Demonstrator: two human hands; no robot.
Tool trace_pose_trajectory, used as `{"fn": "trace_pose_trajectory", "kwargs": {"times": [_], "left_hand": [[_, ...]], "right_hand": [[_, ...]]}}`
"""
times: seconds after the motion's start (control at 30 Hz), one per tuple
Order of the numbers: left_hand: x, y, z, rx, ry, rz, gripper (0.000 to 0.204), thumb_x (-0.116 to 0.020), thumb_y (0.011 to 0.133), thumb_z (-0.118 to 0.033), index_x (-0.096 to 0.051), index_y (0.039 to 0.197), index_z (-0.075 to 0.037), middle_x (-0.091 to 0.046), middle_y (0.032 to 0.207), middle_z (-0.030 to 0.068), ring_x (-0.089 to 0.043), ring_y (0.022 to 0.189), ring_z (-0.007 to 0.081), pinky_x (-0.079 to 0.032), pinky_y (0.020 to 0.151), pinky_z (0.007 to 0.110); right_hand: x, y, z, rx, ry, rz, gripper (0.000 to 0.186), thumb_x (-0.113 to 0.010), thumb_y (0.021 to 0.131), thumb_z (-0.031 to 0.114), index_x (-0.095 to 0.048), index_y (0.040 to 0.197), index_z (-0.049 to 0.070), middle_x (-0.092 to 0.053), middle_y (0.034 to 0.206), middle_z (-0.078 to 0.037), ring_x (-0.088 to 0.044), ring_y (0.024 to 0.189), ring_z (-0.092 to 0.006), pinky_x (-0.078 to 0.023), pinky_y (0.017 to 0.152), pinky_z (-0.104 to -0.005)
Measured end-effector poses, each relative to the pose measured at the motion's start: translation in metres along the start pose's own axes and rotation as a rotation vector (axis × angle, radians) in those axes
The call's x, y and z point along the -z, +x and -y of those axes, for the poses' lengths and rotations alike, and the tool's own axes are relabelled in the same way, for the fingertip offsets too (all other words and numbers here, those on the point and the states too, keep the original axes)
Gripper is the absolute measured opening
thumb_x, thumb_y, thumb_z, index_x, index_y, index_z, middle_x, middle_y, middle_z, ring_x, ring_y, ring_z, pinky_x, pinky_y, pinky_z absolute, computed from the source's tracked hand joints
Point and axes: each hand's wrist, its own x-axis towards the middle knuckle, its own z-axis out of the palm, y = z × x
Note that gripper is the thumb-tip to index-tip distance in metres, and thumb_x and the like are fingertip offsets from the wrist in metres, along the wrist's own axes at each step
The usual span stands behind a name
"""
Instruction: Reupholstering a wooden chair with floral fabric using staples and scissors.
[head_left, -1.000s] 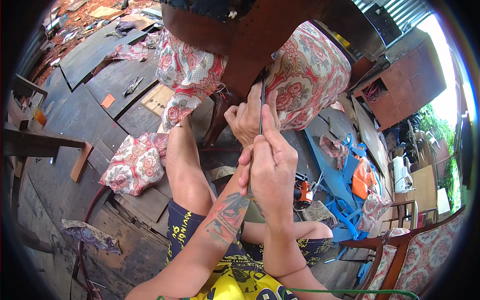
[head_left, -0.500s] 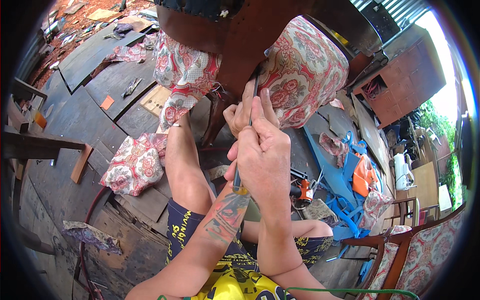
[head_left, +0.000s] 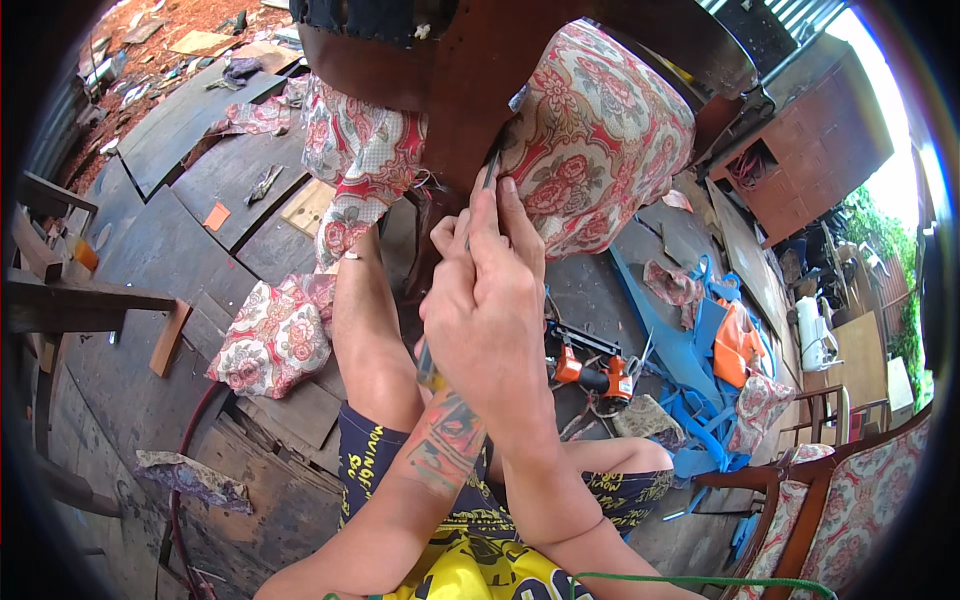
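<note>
My right hand (head_left: 485, 315) is closed around a slim screwdriver-like tool (head_left: 491, 172) with a metal shaft and a yellow-ended handle. My left hand (head_left: 520, 235) lies just beyond, mostly hidden behind the right; its fingers close about the shaft near the tip. My forearms cross. The tip meets the seam between a dark brown wooden chair frame (head_left: 475, 90) and a padded seat (head_left: 590, 140) in red-and-cream floral fabric. Loose floral fabric (head_left: 365, 150) hangs left of the frame's leg, with frayed threads beside it.
An orange-and-black power tool (head_left: 595, 375) lies on the floor right of my hands, near tangled blue straps (head_left: 700, 400) and an orange bag (head_left: 735, 345). Floral scraps (head_left: 270, 335) lie at left beside a red hose (head_left: 180, 450). A floral chair (head_left: 860, 510) stands lower right.
My right hand has moved left and slightly down, closer over the left hand. The tool's handle end has swung left, so the tool slants more. The orange-and-black power tool is less covered.
</note>
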Motion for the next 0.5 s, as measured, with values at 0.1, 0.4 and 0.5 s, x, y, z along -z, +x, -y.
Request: {"fn": "trace_pose_trajectory", "kwargs": {"times": [0.1,0.4,0.5], "left_hand": [[0.003,0.002,0.004,0.007,-0.011,0.007,0.031,-0.07,0.1,-0.036,-0.073,0.103,-0.005,-0.069,0.092,0.0088,-0.062,0.088,0.0224,-0.045,0.086,0.042],[0.013,0.009,0.009,0.037,-0.057,0.011,0.03,-0.071,0.099,-0.035,-0.073,0.102,-0.005,-0.069,0.091,0.0088,-0.062,0.086,0.022,-0.046,0.084,0.041],[0.018,0.008,0.012,0.058,-0.072,0.013,0.03,-0.072,0.099,-0.035,-0.073,0.102,-0.005,-0.069,0.09,0.0089,-0.063,0.086,0.0218,-0.046,0.084,0.041]], "right_hand": [[0.002,-0.001,-0.001,0.14,-0.081,-0.092,0.05,-0.046,0.096,-0.004,-0.051,0.145,-0.012,-0.061,0.122,-0.023,-0.068,0.089,-0.022,-0.059,0.07,-0.0296],[0.037,0.003,0.009,-0.406,0.426,0.209,0.054,-0.045,0.1,0.002,-0.041,0.153,-0.009,-0.064,0.083,-0.017,-0.063,0.071,-0.0232,-0.055,0.062,-0.0339],[0.045,0.014,0.011,-0.525,0.471,0.266,0.059,-0.04,0.102,0.001,-0.033,0.16,-0.004,-0.061,0.066,-0.008,-0.054,0.043,-0.0126,-0.047,0.045,-0.0267]]}}
